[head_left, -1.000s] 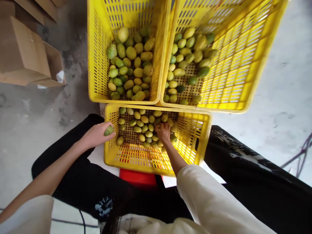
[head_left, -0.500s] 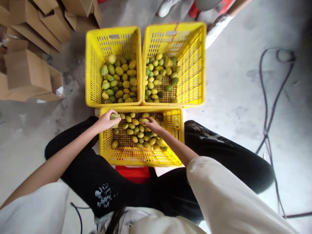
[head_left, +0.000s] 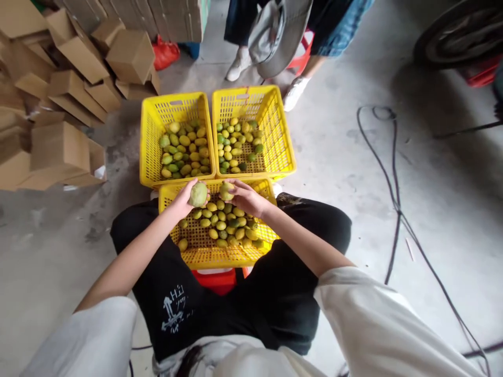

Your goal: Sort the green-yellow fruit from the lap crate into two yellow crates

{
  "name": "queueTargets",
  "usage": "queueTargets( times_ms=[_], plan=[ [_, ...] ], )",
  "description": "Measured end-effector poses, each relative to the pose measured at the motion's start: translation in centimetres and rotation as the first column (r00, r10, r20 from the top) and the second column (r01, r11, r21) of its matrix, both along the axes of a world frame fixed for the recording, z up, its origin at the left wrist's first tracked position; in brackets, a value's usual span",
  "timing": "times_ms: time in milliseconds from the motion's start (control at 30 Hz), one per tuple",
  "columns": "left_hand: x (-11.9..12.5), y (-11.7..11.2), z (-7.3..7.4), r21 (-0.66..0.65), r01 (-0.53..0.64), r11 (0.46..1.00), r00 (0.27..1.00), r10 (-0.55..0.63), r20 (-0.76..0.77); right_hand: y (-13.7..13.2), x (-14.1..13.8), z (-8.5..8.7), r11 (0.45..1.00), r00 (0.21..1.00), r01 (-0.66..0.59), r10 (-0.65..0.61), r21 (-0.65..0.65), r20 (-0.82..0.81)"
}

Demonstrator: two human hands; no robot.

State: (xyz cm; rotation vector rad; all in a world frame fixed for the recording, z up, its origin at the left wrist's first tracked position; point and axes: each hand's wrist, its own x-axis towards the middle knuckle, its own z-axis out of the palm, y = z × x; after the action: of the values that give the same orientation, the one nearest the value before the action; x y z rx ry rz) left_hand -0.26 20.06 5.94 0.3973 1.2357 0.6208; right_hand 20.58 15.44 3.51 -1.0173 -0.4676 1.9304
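My left hand is closed round a large pale-green lemon. In my right hand is a smaller yellow-green lemon, gripped by the fingertips. Both hands hover over the near side of the front yellow crate, between my knees. Several green and yellow lemons lie on the bottom of that crate, mostly in its middle and right part. Beyond it stand two more yellow crates side by side, the back left crate and the back right crate, each with lemons inside.
Brown cardboard boxes are piled at the left. Past the crates another person in a grey hat sits on a red stool. A black cable lies on the floor at right, with a wheel farther back.
The view has tilted up, showing more floor and the person in the hat. My hands have come closer together and risen from the lemons in the front crate, each with a lemon.
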Motion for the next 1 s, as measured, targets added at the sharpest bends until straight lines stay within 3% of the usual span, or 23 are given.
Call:
queueTargets(
  times_ms=[167, 267, 400, 533, 667, 800, 900, 1000],
  plan=[
    [1.1, -0.2, -1.6, 0.089, -0.072, 0.993, 0.997, 0.068, 0.042, 1.3, -2.6, -0.4, 0.991, 0.990, 0.101, -0.091, -0.088, 0.110],
    [1.7, 0.0, -2.3, 0.022, -0.155, 0.988, 0.988, 0.155, 0.009, 2.0, -3.4, -0.6, 0.956, 0.961, 0.213, -0.167, -0.203, 0.219],
    [1.7, 0.3, -2.9, -0.074, -0.165, 0.983, 0.986, 0.164, -0.016, 2.6, -3.4, -1.1, 0.917, 0.940, 0.271, -0.186, -0.293, 0.287],
    [1.1, 0.4, -2.9, -0.115, -0.123, 0.986, 0.992, 0.124, 0.001, 2.5, -2.7, -1.2, 0.915, 0.941, 0.266, -0.177, -0.305, 0.288],
    [1.0, 0.2, -3.0, -0.039, -0.086, 0.996, 0.995, 0.084, -0.045, 2.4, -2.7, -1.3, 0.912, 0.931, 0.287, -0.193, -0.294, 0.309],
    [1.5, 0.2, -3.1, 0.023, -0.156, 0.988, 0.987, 0.154, 0.046, 3.1, -3.9, -1.2, 0.893, 0.938, 0.314, -0.239, -0.323, 0.252],
    [1.7, 0.5, -2.8, -0.034, -0.234, 0.972, 0.969, 0.236, 0.078, 4.0, -4.6, -0.9, 0.871, 0.931, 0.350, -0.284, -0.345, 0.228],
    [1.7, 0.8, -2.4, -0.079, -0.229, 0.970, 0.966, 0.236, 0.109, 4.4, -4.5, -0.5, 0.852, 0.938, 0.340, -0.278, -0.398, 0.206]
  ],
)
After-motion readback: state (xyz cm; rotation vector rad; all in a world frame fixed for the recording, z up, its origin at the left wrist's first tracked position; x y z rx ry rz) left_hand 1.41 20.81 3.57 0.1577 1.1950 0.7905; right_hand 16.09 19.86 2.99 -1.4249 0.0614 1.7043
